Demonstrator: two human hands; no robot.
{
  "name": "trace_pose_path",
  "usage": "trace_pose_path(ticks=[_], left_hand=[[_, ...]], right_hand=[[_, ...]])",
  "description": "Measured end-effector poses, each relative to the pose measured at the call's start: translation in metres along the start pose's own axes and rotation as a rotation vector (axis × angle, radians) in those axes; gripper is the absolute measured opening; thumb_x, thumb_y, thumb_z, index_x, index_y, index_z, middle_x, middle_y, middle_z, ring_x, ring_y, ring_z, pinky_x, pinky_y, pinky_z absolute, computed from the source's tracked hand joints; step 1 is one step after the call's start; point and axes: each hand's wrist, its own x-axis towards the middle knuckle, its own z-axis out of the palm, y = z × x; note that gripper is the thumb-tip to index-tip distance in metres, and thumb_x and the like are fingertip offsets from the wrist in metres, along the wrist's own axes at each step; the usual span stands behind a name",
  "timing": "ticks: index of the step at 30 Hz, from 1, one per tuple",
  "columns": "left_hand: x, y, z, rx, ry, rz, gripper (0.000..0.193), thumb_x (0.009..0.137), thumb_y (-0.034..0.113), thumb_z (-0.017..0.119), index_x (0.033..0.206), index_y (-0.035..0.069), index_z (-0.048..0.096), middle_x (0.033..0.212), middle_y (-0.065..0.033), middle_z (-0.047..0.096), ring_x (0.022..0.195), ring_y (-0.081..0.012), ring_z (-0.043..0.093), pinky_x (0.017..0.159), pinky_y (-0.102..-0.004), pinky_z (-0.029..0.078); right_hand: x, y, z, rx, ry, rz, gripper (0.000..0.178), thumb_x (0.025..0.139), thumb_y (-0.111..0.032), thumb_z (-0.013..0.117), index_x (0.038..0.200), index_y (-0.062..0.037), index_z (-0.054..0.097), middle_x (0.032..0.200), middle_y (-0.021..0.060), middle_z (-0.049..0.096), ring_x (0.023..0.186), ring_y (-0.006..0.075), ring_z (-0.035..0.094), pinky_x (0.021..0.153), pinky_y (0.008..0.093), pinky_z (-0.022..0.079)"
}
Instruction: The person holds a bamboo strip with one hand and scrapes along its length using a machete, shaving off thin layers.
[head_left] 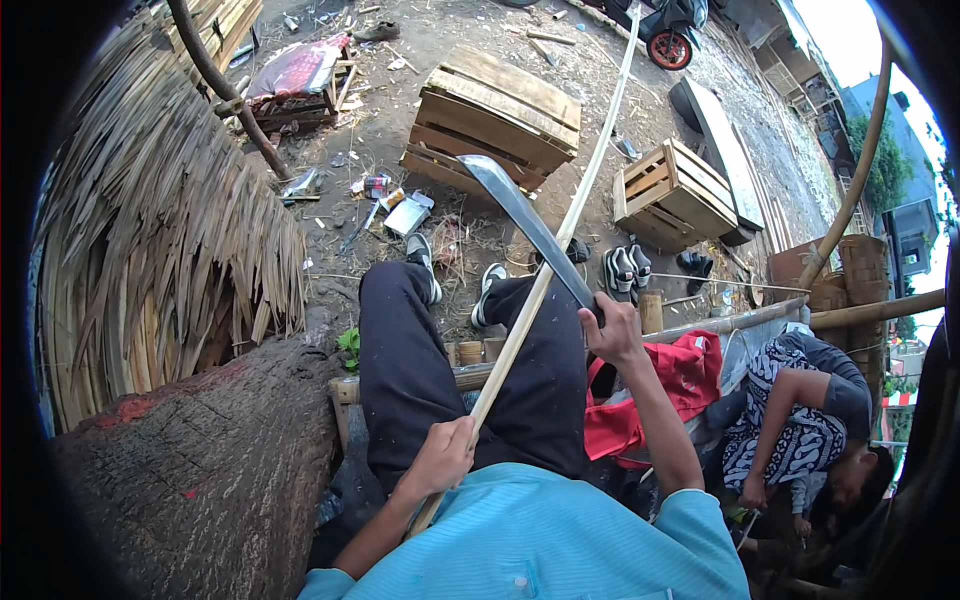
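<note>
My left hand (440, 458) grips the near end of a long pale bamboo strip (580, 200) that runs up and away over my knees toward the top of the view. My right hand (612, 330) holds the handle of a long curved machete (525, 215), its blade lying along and against the strip, tip pointing up-left. I sit with both legs in dark trousers (410, 360) stretched forward, feet in grey-white shoes (422, 252) on the dirt ground.
A big pile of split bamboo strips (170, 230) fills the left. A rough log (200, 470) lies at lower left. Wooden pallet crates (495, 115) (670, 190) stand ahead. A red cloth (670, 385) lies at my right, and another person (800, 430) crouches lower right. Sandals (625, 268) rest on the ground.
</note>
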Motion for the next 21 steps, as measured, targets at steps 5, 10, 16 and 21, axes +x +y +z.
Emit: trace_pose_path(ticks=[5, 10, 16, 21], left_hand=[[0.003, 0.003, -0.003, -0.041, -0.017, -0.005, 0.04, 0.099, 0.027, 0.03, 0.068, 0.005, 0.041, 0.047, -0.0007, 0.037, 0.031, -0.008, 0.036, 0.028, -0.0231, 0.028], [-0.001, 0.0, -0.013, 0.065, 0.023, 0.084, 0.04, 0.099, 0.026, 0.03, 0.068, 0.004, 0.041, 0.047, -0.0002, 0.037, 0.031, -0.0077, 0.036, 0.028, -0.0236, 0.027], [0.011, 0.005, -0.007, 0.001, -0.037, 0.07, 0.039, 0.099, 0.028, 0.028, 0.072, 0.004, 0.042, 0.047, 0.0008, 0.034, 0.03, -0.0079, 0.033, 0.027, -0.0226, 0.026], [0.005, 0.008, -0.006, -0.047, 0.0, 0.02, 0.04, 0.098, 0.025, 0.031, 0.067, 0.003, 0.043, 0.048, -0.0018, 0.04, 0.032, -0.0088, 0.038, 0.031, -0.0245, 0.029]], right_hand=[[-0.03, -0.032, 0.001, 0.133, -0.249, -0.377, 0.047, 0.076, -0.051, 0.062, 0.072, -0.0048, 0.052, 0.057, 0.0113, 0.053, 0.053, 0.0321, 0.057, 0.048, 0.0395, 0.043], [-0.01, -0.018, -0.013, -0.029, -0.17, -0.384, 0.049, 0.076, -0.054, 0.059, 0.07, -0.0061, 0.051, 0.056, 0.0093, 0.052, 0.052, 0.03, 0.057, 0.046, 0.0387, 0.043], [-0.011, 0.006, -0.011, -0.012, -0.004, -0.115, 0.045, 0.079, -0.049, 0.059, 0.074, -0.0052, 0.053, 0.059, 0.0135, 0.057, 0.053, 0.0338, 0.058, 0.047, 0.0384, 0.044], [-0.023, -0.02, -0.005, 0.034, -0.207, -0.434, 0.048, 0.078, -0.054, 0.058, 0.071, -0.0072, 0.051, 0.057, 0.0088, 0.054, 0.052, 0.0291, 0.057, 0.047, 0.0379, 0.044]])
